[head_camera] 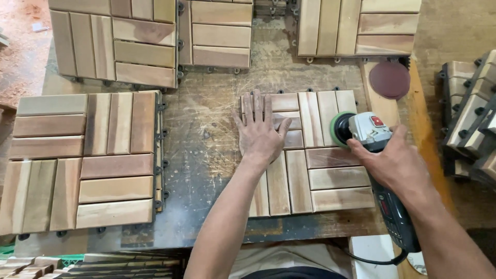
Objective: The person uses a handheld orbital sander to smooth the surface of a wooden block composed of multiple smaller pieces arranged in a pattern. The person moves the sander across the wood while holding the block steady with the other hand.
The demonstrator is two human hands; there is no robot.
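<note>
A square wooden deck tile point(315, 175) made of short slats lies on the workbench in front of me. My left hand point(260, 130) rests flat on its upper left corner, fingers spread. My right hand point(393, 161) grips a grey and black electric sander point(373, 135) whose green-edged round pad point(339, 129) sits against the tile's upper right slats. The sander's black cord trails off near the bench's front edge.
More slatted wooden tiles lie around: a stack at the left point(82, 160), others at the back left point(119, 44), back middle point(219, 36) and back right point(356, 26). A dark red sanding disc point(389, 79) lies at the right. Stacked tiles point(473, 124) stand at far right.
</note>
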